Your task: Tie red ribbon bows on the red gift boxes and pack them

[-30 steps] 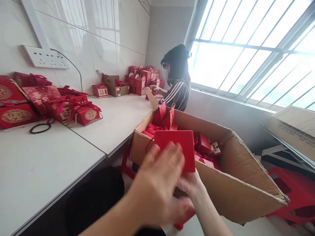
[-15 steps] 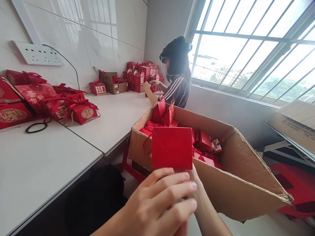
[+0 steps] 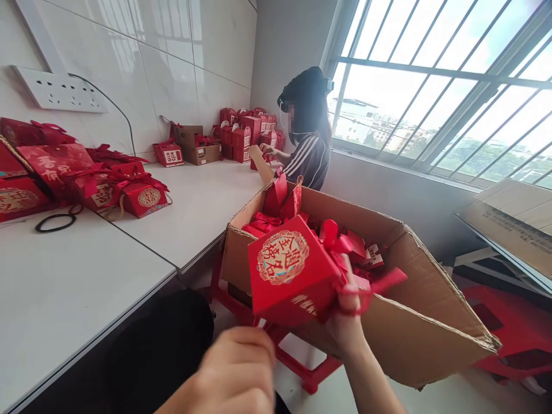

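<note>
My right hand point(image 3: 347, 319) grips a red gift box point(image 3: 287, 270) at its ribbon end, above the near side of the carton. The box is tilted, with a round gold emblem on the face toward me and a loose red ribbon point(image 3: 382, 284) trailing off to the right. Below the lower left corner of the gift box is my left hand point(image 3: 241, 368), its fingers curled in and blurred. What they hold, if anything, is hidden. Beneath and behind, an open cardboard carton point(image 3: 431, 322) contains several red boxes point(image 3: 276, 195) with ribbons.
On the left, red gift boxes point(image 3: 146, 198) and a black ring point(image 3: 55, 222) lie on the white table point(image 3: 86, 276). A co-worker point(image 3: 308, 144) handles red boxes at the far end, beside a stack point(image 3: 241, 135). Red stools point(image 3: 310, 379) stand under and beside the carton.
The gift box has turned from its plain red base to its emblem face and tilted, with its ribbon end now to the right. My left hand has moved down and left, its fingers curling in.
</note>
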`<action>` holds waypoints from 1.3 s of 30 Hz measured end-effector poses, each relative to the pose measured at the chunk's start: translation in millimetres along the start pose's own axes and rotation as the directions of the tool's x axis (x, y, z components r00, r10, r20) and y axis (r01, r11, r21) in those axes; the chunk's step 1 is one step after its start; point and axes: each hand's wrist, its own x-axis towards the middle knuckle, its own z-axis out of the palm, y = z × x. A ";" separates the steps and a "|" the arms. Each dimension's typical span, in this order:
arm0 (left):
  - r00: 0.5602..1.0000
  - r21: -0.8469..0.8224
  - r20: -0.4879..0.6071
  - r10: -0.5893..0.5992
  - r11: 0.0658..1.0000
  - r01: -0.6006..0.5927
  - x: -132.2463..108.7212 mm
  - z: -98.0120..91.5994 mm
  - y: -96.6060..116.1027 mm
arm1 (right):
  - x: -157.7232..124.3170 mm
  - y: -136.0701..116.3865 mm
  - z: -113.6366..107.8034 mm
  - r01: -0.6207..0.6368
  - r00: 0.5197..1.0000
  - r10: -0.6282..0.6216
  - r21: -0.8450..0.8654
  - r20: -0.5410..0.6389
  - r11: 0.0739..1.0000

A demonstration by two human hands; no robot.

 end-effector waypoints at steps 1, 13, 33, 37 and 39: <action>0.985 -0.047 -0.168 -0.042 0.998 0.034 7.3 -12.2 0.6 | -1.8 -3.1 -2.6 0.222 0.975 -0.223 -0.145 0.005 0.964; 0.962 0.355 -0.235 -0.136 0.910 0.215 52.2 -15.2 2.4 | -4.1 -19.9 6.7 0.761 0.602 -0.635 -0.589 0.485 0.271; 0.956 0.580 -0.019 0.292 0.782 -0.228 42.7 -2.4 14.4 | -10.0 -20.0 -1.1 0.775 0.600 -0.697 -0.500 0.392 0.386; 0.926 0.656 -0.359 0.120 0.738 0.158 55.4 -21.8 -20.0 | 0.6 -28.9 -11.3 0.434 0.891 -0.449 -0.419 0.067 0.798; 0.895 0.642 -0.442 -0.063 0.675 0.364 60.8 -26.8 -46.3 | 8.4 -37.6 -20.4 0.045 0.997 -0.053 -0.142 -0.056 0.989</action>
